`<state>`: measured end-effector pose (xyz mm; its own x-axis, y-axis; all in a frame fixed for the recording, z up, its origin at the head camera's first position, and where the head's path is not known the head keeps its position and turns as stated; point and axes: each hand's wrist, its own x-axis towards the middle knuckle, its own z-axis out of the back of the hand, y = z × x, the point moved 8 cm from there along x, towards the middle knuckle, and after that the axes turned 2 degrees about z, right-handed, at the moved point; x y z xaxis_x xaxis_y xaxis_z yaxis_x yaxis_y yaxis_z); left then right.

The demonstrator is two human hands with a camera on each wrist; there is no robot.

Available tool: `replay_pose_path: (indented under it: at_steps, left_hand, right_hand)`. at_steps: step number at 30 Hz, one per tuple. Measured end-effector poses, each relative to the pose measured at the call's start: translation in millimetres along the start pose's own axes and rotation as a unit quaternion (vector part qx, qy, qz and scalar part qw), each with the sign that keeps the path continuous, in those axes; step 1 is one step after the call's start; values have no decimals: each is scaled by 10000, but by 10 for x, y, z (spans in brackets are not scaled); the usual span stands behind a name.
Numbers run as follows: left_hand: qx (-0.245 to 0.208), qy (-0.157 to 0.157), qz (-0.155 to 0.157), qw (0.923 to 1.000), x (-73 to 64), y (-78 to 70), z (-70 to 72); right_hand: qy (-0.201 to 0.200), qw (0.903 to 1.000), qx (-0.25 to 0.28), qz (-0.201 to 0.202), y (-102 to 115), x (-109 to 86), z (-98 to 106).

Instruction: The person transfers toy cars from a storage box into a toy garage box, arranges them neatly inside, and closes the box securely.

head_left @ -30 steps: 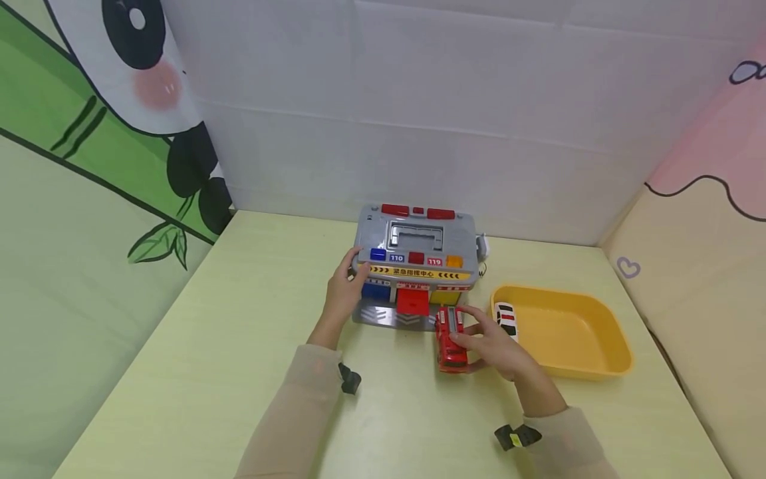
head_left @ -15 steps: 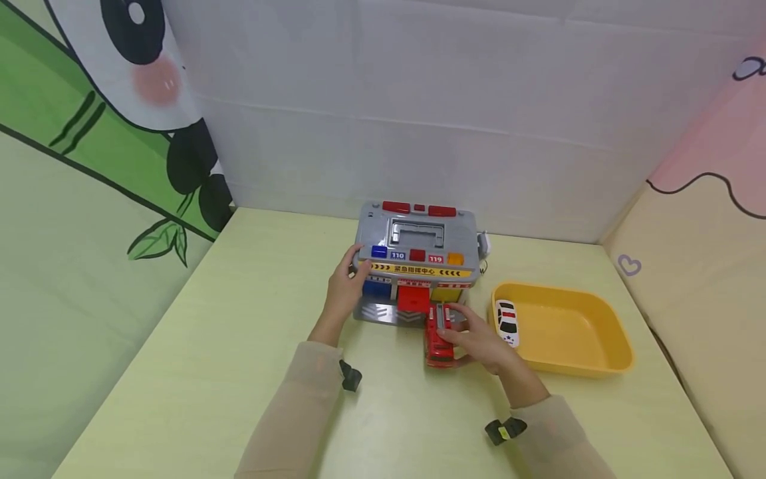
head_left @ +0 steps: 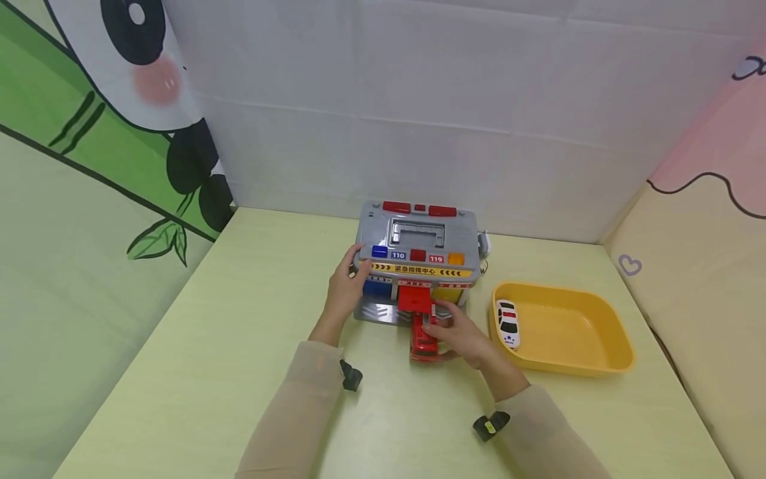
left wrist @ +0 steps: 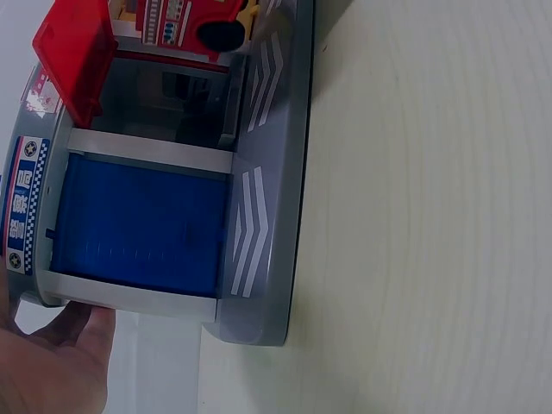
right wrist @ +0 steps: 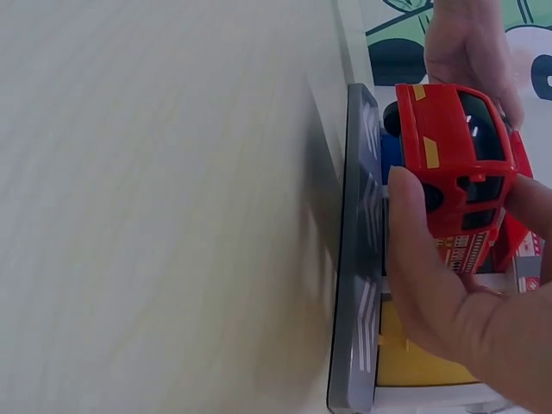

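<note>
A grey toy rescue station (head_left: 371,233) stands against the back wall. My left hand (head_left: 346,290) grips its left front corner, thumb at the front of the roof edge. The blue door (left wrist: 138,224) is down, and so is the yellow one (right wrist: 414,349). Between them the red door (head_left: 414,299) is lifted outward over a dark bay. My right hand (head_left: 463,339) holds a red toy fire truck (right wrist: 444,129) by its sides, thumb and fingers round it. The truck's rear points at the bay, over the grey ramp (left wrist: 259,224), and its cab faces me.
To the right sits a yellow tray (head_left: 574,329) with a white toy police car (head_left: 508,324) along its left wall. A white handset-like part (head_left: 484,244) hangs on the station's right side. A pale wall (head_left: 419,133) rises right behind the station.
My right hand has carried the fire truck leftward, from in front of the yellow door to in front of the raised red door. The left hand has kept its place on the station.
</note>
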<state>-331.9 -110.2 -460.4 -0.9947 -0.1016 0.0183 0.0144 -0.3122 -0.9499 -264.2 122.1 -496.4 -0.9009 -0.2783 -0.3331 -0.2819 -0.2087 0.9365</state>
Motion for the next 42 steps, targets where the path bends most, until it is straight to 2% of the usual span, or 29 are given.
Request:
replay_pose_path:
  at_steps: [13, 21, 28, 42]
  left_hand:
    - [-78, -4, -54, 10000, -7, -28, 5]
    - [-62, -19, 7, 10000, -9, -23, 1]
    - [-57, -35, 3, 10000, -20, -34, 10]
    - [-14, -32, -16, 10000, -27, -38, 9]
  right_hand:
    - [-130, 9993, 342, 116, 64, 146, -158]
    - [-399, 9987, 276, 148, 48, 197, -163]
    - [-498, 9976, 421, 248, 29, 238, -172]
    - [-809, 9959, 398, 109, 16, 315, -143]
